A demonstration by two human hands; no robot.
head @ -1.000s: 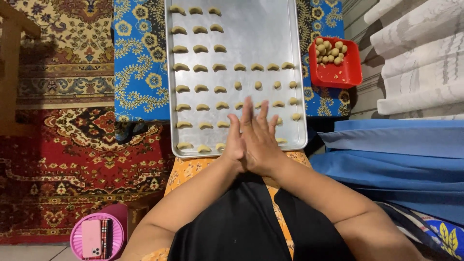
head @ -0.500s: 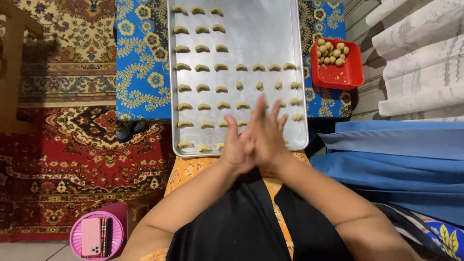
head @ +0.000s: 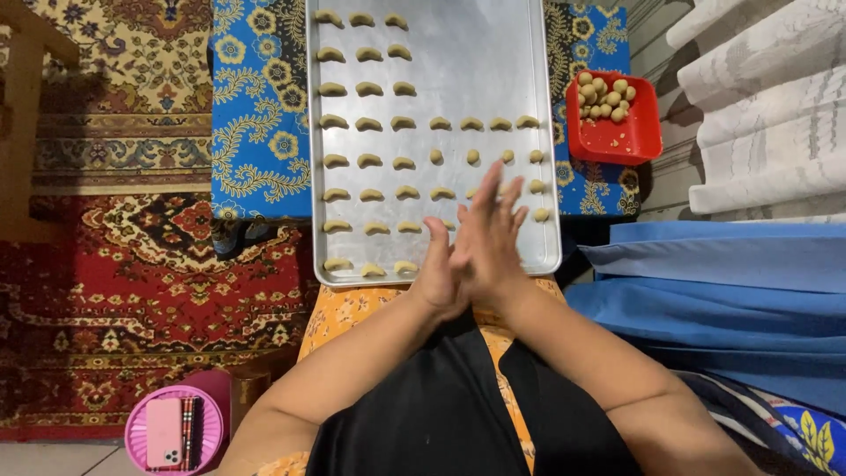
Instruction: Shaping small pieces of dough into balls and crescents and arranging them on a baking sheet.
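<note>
Bowl, far left: pink bowl [head: 174,430] on the floor by the rug [head: 150,291], holding a pink phone [head: 164,433] and a striped pouch; unchanged across the three frames.
Cloth: blue flowered cloth [head: 256,106] under the tray, not shifted.
Tray: steel tray [head: 493,70] in front of the knees; crescents [head: 370,125] in three columns on its left, shorter rows of crescents and round lumps to the right.
Left hand: left hand [head: 438,273] flat, fingers straight, palm pressed to the other palm over the tray's near edge.
Right hand: right hand [head: 490,236] flat against the left, fingers spread, tips now further forward than the left's.
Change: palms sat level a second ago; the right has slid ahead since, blurred, so they are rubbing.
Dough: presumably a piece lies between the palms; hidden, cannot tell.
Reading: judged mid-roll, piece not yet laid on the tray.
Tub, right: red tub [head: 617,123] of dough balls [head: 601,95] beside the tray, count looks unchanged.
</note>
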